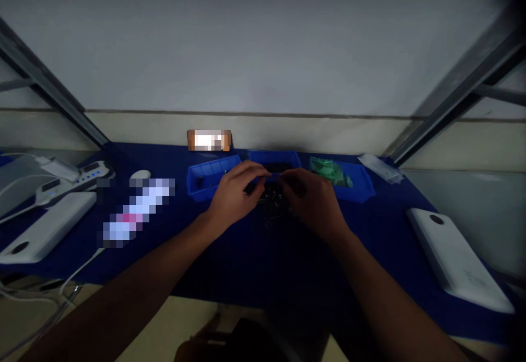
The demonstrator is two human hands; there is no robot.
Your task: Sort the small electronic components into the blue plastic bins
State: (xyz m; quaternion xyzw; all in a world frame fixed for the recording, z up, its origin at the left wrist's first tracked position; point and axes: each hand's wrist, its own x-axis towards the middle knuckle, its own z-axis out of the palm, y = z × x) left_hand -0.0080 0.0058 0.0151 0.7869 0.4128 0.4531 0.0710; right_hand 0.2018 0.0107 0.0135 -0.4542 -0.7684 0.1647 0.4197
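My left hand (239,190) and my right hand (314,197) meet over the middle of the table, fingertips pinched close together. Whatever lies between the fingers is too small and dark to name. Just below the fingertips is a pile of small dark pieces (272,204) with a few shiny spots. Behind the hands stands a blue bin (283,156) with dark contents. Left of my left hand is another blue bin (196,187) holding a few small dark items. Beyond my right hand, a third blue bin (364,181) holds crumpled green packets (331,170).
On the left lie a power strip (74,183), a white power bank (51,228), a white mouse-shaped object (140,176), a blurred-out lit device (137,214) and cables. At right are a clear plastic bag (381,168) and a second white power bank (460,260). A blurred-out lit screen (209,140) leans on the wall.
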